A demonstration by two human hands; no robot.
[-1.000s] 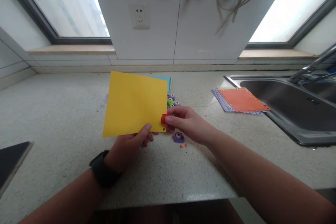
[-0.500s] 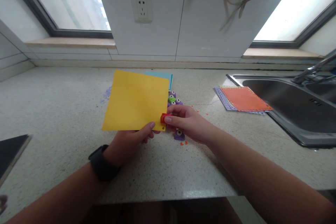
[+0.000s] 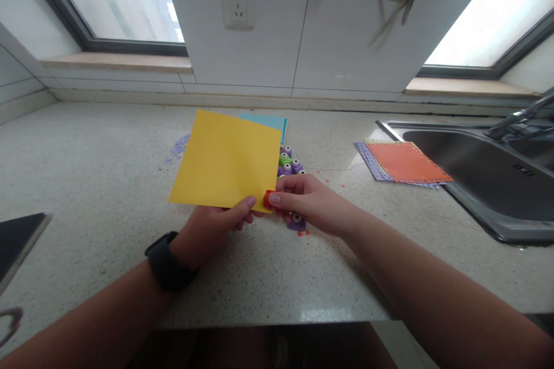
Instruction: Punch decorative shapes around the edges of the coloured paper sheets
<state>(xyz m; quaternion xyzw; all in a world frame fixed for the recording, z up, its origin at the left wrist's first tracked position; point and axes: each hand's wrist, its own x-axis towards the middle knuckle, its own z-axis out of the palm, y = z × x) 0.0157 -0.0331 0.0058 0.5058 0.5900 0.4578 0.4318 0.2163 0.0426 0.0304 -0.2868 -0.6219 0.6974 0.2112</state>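
My left hand [image 3: 227, 219] pinches the lower edge of a plain yellow sheet of paper [image 3: 229, 161], thumb on top and fingers beneath, holding it tilted above the counter. At the sheet's lower right corner, my right hand [image 3: 309, 202] grips a small red craft punch [image 3: 268, 200] between thumb and fingers. The punch sits over the paper's edge; its far side is hidden by the fingers. Partly behind the sheet stands a cluster of purple and green punches [image 3: 285, 159]. One purple punch [image 3: 296, 221] lies just below my right hand.
Light blue paper [image 3: 268, 122] lies behind the yellow sheet. Purple paper bits [image 3: 176, 149] and orange bits [image 3: 307, 232] are scattered on the counter. A stack topped by an orange sheet with a punched border [image 3: 407, 161] overlaps the rim of the steel sink [image 3: 471, 184]. A dark panel [image 3: 19, 245] is at left.
The red punch has shifted slightly toward the sheet's lower right corner, where a small mark showed before. The yellow sheet has tilted a little, and the whole view has shifted slightly.
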